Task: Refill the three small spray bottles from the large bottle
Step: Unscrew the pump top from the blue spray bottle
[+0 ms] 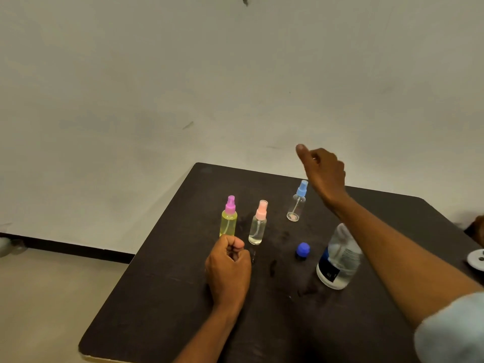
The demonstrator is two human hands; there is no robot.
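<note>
Three small spray bottles stand on the dark table: a yellow one with a purple top, a clear one with a pink top, and a clear one with a blue top farther back. The large clear bottle stands at the right, uncapped, partly behind my right forearm. Its blue cap lies on the table to its left. My left hand rests in a fist just in front of the yellow bottle. My right hand hovers above and right of the blue-topped bottle, fingers curled, holding nothing.
A white round object lies at the table's right edge. A pale wall stands close behind the table, and the floor shows to the left beyond the table's edge.
</note>
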